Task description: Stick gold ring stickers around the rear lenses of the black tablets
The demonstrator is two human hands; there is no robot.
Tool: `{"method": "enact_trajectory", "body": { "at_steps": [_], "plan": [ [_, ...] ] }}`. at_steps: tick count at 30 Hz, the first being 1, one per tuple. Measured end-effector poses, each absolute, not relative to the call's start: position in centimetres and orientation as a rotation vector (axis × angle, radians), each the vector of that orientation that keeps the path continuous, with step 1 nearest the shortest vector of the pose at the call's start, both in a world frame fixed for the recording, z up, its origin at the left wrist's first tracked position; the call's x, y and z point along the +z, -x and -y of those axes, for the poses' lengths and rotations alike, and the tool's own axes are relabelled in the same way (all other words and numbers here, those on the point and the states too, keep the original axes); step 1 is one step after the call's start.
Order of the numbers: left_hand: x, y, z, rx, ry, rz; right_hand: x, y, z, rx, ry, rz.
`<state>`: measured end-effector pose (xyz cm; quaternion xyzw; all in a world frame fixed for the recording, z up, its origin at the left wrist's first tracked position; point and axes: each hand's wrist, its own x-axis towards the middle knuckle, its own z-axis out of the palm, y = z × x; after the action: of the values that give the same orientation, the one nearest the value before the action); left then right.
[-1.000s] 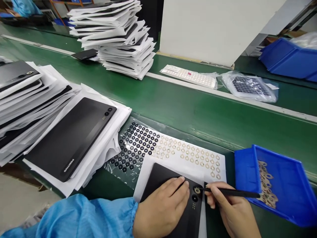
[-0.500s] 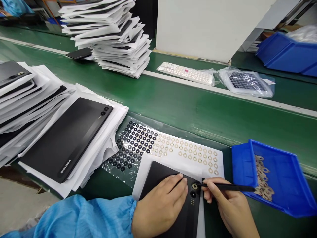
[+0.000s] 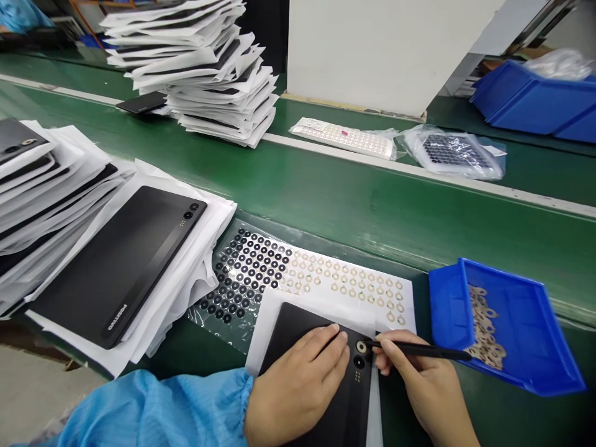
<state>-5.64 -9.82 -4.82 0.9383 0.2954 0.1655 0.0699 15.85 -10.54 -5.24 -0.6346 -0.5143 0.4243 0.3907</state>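
Under my left hand [image 3: 298, 379] lies a black tablet back cover [image 3: 295, 326]; the hand rests flat on it, fingers stretched toward its camera corner. In my right hand [image 3: 414, 372] is a pair of black tweezers [image 3: 440, 351], pinched between thumb and fingers. The tweezer tip touches, or sits right beside, a gold-coloured ring [image 3: 361, 347] on the upper camera opening. Just below the ring is a dark round lens [image 3: 358, 362]. White wrapping sheet [image 3: 265, 320] shows beneath the cover. Behind it lies a sheet of black and pale ring stickers [image 3: 344, 273].
To the right, a blue bin [image 3: 526, 329] holds many small tan rings [image 3: 485, 332]. Another tablet cover [image 3: 121, 261] lies on wrapping sheets at left, beside a stack [image 3: 46, 198]. Farther back stand a tall wrapped stack [image 3: 209, 81] and bagged sticker sheets [image 3: 344, 138].
The whole view has shifted slightly, so most things appear a little farther left. Both hands keep nearly the same pose, with the tweezer tip still at the ring.
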Motion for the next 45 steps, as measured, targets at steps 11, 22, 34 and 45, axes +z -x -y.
{"method": "enact_trajectory", "body": {
  "at_steps": [11,22,34,45],
  "plan": [
    [-4.3,5.7,9.6,0.438,-2.818,-0.853,-5.1,-15.6,10.3,1.054,1.582,1.294],
    [-4.0,5.5,9.7,0.382,-2.846,-0.836,-5.5,-15.7,10.1,1.231,1.460,1.191],
    [-3.7,3.0,8.7,0.521,-2.394,-0.944,-5.5,-16.0,10.4,1.191,1.331,1.295],
    [-3.8,3.3,8.7,0.504,-2.388,-0.965,-5.2,-16.8,10.8,1.066,1.364,1.446]
  ]
}}
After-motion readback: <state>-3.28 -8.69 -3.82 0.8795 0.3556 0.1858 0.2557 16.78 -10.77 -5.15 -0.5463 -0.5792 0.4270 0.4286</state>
